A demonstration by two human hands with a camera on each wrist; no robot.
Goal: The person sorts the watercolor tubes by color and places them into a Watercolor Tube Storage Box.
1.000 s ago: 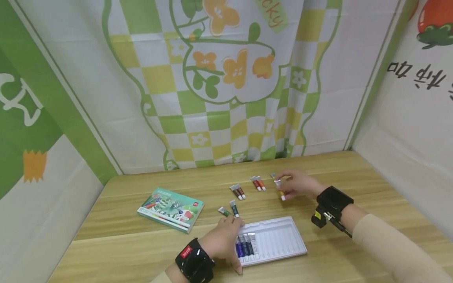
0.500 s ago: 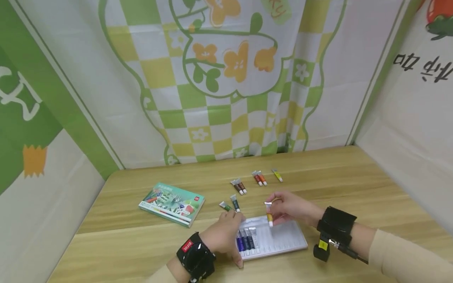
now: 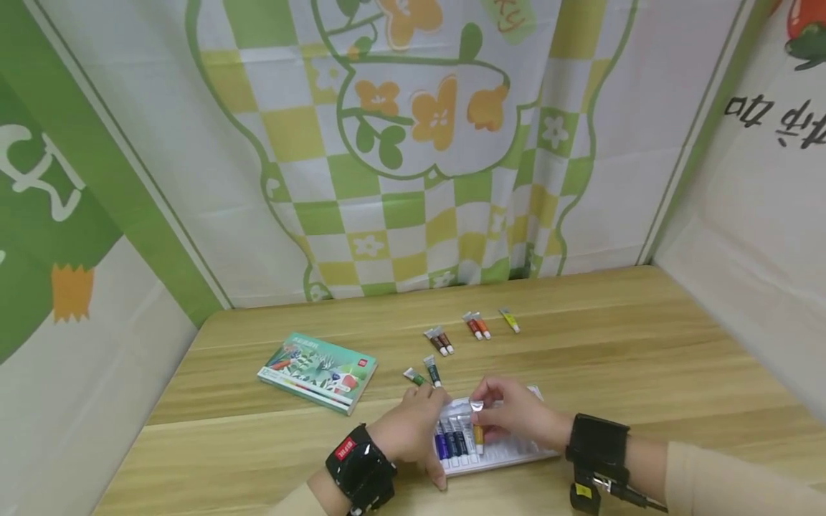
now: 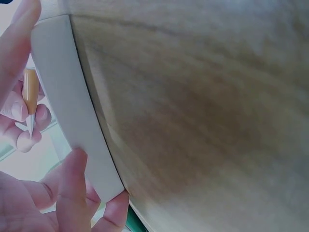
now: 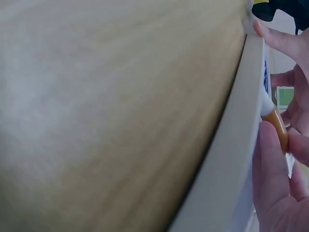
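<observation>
My right hand [image 3: 519, 414] pinches an ochre-yellow paint tube [image 3: 478, 433] by its silver crimped end, white cap pointing down. The tube is over the white plastic tray [image 3: 510, 456], right beside a row of several tubes [image 3: 454, 443] in purple, dark blues and white. In the right wrist view the same tube [image 5: 277, 126] shows between fingertips, with its cap near the tray wall [image 5: 227, 145]. My left hand [image 3: 410, 428] grips the tray's left end, thumb at the near corner and fingers at the far one. The left wrist view shows the tray's side [image 4: 72, 96] between the digits.
Behind the tray lie two green tubes [image 3: 432, 371], a brown pair [image 3: 439, 340], a red and orange pair [image 3: 477, 326] and a lemon-yellow tube [image 3: 510, 320]. A teal illustrated paint box [image 3: 317, 373] lies at left on the wooden table [image 3: 213, 401]. A curtain hangs behind.
My right hand picked up the ochre-yellow tube from beside the lemon-yellow one, carried it towards me and left, and lowered it over the tray. My left hand stays on the tray.
</observation>
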